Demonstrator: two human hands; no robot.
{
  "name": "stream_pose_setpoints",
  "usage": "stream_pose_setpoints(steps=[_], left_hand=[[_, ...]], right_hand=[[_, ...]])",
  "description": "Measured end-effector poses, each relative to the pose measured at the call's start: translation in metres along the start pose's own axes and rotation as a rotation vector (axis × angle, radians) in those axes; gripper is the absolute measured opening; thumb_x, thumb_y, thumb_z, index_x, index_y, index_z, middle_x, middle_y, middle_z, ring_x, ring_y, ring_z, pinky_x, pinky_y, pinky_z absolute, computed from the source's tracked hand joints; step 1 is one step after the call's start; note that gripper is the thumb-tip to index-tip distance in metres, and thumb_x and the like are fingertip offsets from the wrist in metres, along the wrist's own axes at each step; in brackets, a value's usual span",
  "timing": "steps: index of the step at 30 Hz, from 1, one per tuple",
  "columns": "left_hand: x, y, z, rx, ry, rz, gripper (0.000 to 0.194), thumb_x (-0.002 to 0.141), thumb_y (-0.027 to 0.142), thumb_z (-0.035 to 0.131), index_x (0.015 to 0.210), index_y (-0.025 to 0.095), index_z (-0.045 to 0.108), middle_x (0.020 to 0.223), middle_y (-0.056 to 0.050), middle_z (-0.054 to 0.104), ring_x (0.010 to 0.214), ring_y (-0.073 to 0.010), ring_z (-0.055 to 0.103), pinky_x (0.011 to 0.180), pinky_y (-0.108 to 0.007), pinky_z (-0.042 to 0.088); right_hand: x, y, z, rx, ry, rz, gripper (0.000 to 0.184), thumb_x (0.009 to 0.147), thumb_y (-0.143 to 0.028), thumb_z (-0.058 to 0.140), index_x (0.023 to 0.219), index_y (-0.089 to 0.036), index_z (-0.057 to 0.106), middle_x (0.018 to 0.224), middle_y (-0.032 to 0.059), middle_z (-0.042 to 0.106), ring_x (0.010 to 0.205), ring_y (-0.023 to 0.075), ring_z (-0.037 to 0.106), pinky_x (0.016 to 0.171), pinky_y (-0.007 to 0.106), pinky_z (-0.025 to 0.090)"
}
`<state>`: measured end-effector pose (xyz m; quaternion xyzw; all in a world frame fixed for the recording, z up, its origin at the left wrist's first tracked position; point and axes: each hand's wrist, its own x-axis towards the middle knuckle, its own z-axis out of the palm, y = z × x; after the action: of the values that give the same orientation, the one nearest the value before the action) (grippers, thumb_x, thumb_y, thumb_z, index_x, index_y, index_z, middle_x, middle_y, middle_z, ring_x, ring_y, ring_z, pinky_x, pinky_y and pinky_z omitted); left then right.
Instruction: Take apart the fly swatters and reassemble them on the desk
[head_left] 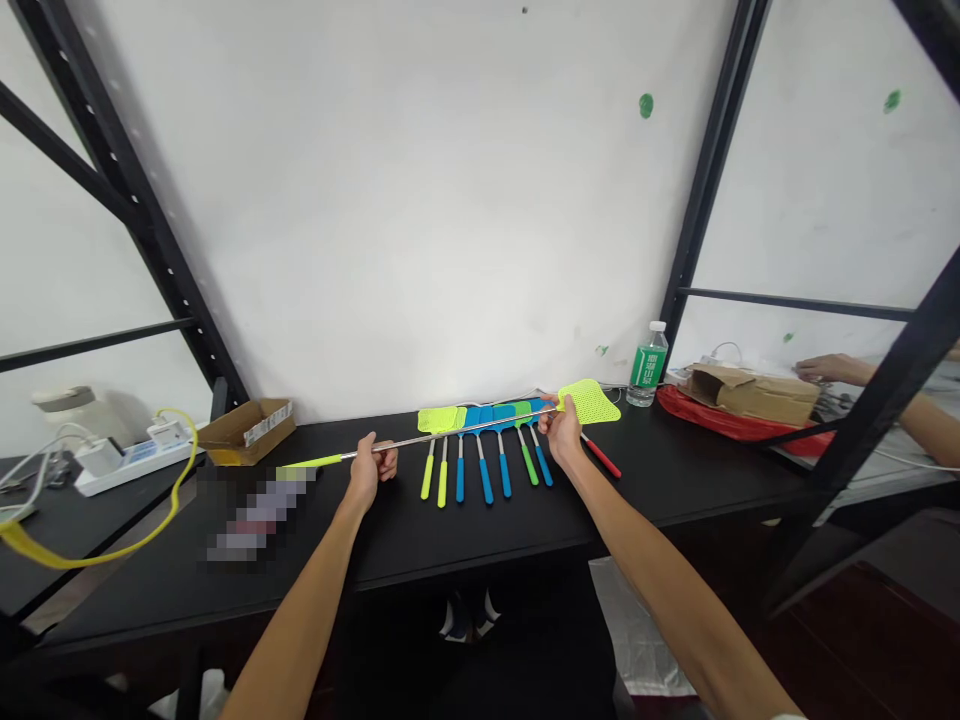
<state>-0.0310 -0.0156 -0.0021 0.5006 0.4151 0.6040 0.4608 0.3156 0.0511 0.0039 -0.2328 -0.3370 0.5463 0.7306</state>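
A yellow fly swatter (pixel 592 402) with a long, drawn-out metal rod spans the space between my hands, above the black table. My left hand (pixel 367 470) is closed round the rod near its yellow grip, which points left. At the other end my right hand (pixel 562 425) pinches the neck just below the perforated head. Behind and beneath the rod lies a row of several shorter swatters: yellow ones (pixel 442 485), blue ones (pixel 484 480) and a green one (pixel 529 462), handles toward me. A red handle (pixel 601 456) sticks out to the right of my right hand.
An open cardboard box (pixel 251 430) and a white power strip (pixel 135 465) with a yellow cable (pixel 176 490) are on the left. A water bottle (pixel 647 365) stands at the back right. Beyond the shelf post, another person's hand (pixel 834 368) is near a carton (pixel 757 392).
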Motion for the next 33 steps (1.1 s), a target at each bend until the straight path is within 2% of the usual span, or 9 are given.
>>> stream_pose_setpoints(steps=[2,8,11,13,15,20,26,29,33], left_hand=[[-0.001,0.003,-0.002,-0.054,0.101,0.027,0.050,0.087,0.056,0.036,0.052,0.020,0.043,0.042,0.006,0.026,0.035,-0.0082,0.025,0.041,-0.023,0.031],[-0.003,0.011,-0.019,-0.227,0.549,0.243,0.042,0.084,0.054,0.034,0.059,0.022,0.042,0.037,0.008,0.025,0.032,-0.0085,0.024,0.041,-0.022,0.031],[-0.001,0.010,-0.022,-0.231,0.678,0.248,0.033,0.081,0.047,0.036,0.060,0.022,0.041,0.037,0.008,0.027,0.031,-0.0089,0.025,0.039,-0.023,0.030],[0.000,0.009,-0.021,-0.218,0.709,0.245,0.031,0.080,0.044,0.036,0.059,0.023,0.039,0.036,0.008,0.027,0.031,-0.0091,0.025,0.038,-0.023,0.029],[0.001,0.008,-0.020,-0.176,0.657,0.231,0.032,0.081,0.044,0.036,0.056,0.023,0.038,0.036,0.007,0.027,0.030,-0.0091,0.024,0.038,-0.023,0.028],[0.000,0.008,-0.016,-0.135,0.372,0.170,0.042,0.085,0.048,0.030,0.051,0.023,0.033,0.035,0.006,0.023,0.030,-0.0086,0.021,0.037,-0.023,0.026],[-0.005,0.008,0.007,-0.147,0.095,0.071,0.050,0.088,0.055,0.030,0.049,0.023,0.034,0.039,0.005,0.022,0.032,-0.0083,0.020,0.038,-0.025,0.028],[-0.004,0.006,0.013,-0.147,0.021,0.002,0.050,0.088,0.055,0.030,0.050,0.022,0.036,0.040,0.005,0.023,0.033,-0.0084,0.021,0.038,-0.025,0.028],[-0.003,0.004,0.012,-0.139,0.001,-0.044,0.047,0.087,0.053,0.034,0.052,0.022,0.037,0.042,0.006,0.025,0.034,-0.0076,0.022,0.039,-0.024,0.030]], right_hand=[[0.002,-0.002,-0.002,0.013,0.061,-0.016,0.049,0.086,-0.066,0.047,0.079,-0.020,0.061,0.051,-0.0043,0.045,0.041,0.0095,0.040,0.039,0.023,0.031],[0.008,-0.008,-0.010,0.045,0.189,-0.080,0.050,0.086,-0.066,0.043,0.078,-0.019,0.059,0.049,-0.0070,0.039,0.038,0.0081,0.036,0.038,0.024,0.028],[0.008,-0.008,-0.009,0.057,0.194,-0.072,0.050,0.086,-0.066,0.044,0.078,-0.019,0.059,0.048,-0.0067,0.040,0.038,0.0078,0.037,0.038,0.023,0.029],[0.008,-0.008,-0.009,0.069,0.201,-0.075,0.049,0.086,-0.065,0.045,0.078,-0.019,0.059,0.048,-0.0067,0.041,0.038,0.0076,0.038,0.037,0.023,0.029],[0.009,-0.008,-0.011,0.081,0.204,-0.081,0.049,0.087,-0.065,0.045,0.079,-0.019,0.059,0.048,-0.0072,0.039,0.038,0.0073,0.037,0.037,0.022,0.028],[0.012,-0.007,-0.016,0.070,0.174,-0.098,0.049,0.086,-0.066,0.044,0.077,-0.019,0.057,0.048,-0.0079,0.037,0.038,0.0074,0.036,0.037,0.022,0.028],[0.005,0.001,-0.005,0.050,0.092,-0.051,0.047,0.087,-0.063,0.047,0.079,-0.019,0.060,0.051,-0.0059,0.041,0.040,0.0083,0.039,0.038,0.022,0.030],[0.002,0.002,-0.002,0.028,0.070,-0.032,0.047,0.087,-0.065,0.047,0.080,-0.020,0.060,0.052,-0.0047,0.044,0.041,0.0090,0.040,0.038,0.023,0.031],[0.004,0.001,-0.002,0.020,0.074,-0.019,0.047,0.086,-0.064,0.049,0.080,-0.019,0.061,0.051,-0.0046,0.045,0.041,0.0089,0.040,0.038,0.023,0.030]])
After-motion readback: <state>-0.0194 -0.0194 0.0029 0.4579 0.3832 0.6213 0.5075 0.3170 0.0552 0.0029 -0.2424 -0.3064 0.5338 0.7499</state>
